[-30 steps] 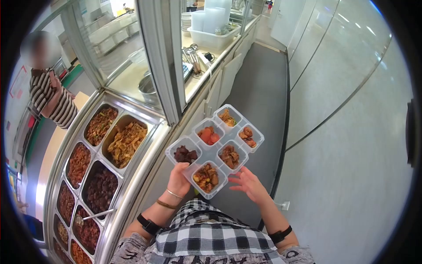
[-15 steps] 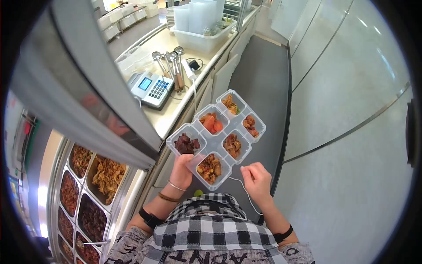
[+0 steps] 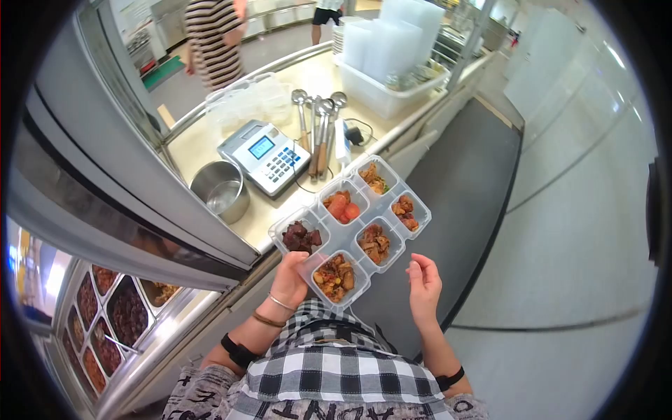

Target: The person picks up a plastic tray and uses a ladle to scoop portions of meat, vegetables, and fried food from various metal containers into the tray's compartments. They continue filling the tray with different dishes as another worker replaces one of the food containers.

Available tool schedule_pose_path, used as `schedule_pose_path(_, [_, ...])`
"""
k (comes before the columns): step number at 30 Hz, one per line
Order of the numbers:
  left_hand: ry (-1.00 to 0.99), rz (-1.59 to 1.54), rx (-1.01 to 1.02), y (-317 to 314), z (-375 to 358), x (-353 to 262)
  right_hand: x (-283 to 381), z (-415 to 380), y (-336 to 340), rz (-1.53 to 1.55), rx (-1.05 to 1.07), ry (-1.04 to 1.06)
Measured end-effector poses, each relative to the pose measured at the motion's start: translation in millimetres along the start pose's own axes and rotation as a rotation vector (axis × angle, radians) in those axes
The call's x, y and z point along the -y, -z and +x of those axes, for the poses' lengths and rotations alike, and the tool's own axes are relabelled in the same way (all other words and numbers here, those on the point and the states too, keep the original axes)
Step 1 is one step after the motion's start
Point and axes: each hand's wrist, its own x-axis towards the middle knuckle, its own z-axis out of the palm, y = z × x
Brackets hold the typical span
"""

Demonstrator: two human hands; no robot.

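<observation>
A clear plastic tray with several compartments is held out in front of the body. Each compartment has food in it, such as dark meat chunks at the left and red-orange pieces beside them. My left hand grips the tray's near left edge, thumb on top. To the right of the tray and apart from it is my right hand, its fingers bent near one another but not closed, with nothing visible in it.
On the counter are a keypad device, a metal pot, ladles, clear lids and a white bin. Food pans stand lower left. Two people are beyond the counter.
The view has turned left, bringing the pot and two people into sight. The tray stays in my left hand, now beside the counter edge. My right hand has moved slightly right and its fingers have loosened.
</observation>
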Motion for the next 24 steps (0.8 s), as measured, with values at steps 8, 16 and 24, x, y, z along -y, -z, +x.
schedule_pose_path(8, [-0.170, -0.104, -0.031, -0.7, 69.3, -47.2, -12.9, 122.7, -71.7, 0.568, 0.531, -0.484])
schedule_pose_path(16, [-0.237, -0.166, -0.089, -0.8, 91.4, -72.7, -9.6, 195.1, -127.4, 0.629, 0.688, -0.585])
schedule_pose_path(24, [-0.486, -0.078, -0.162, -22.2, 128.5, -92.3, 1.3, 271.9, -177.4, 0.554, 0.783, -0.549])
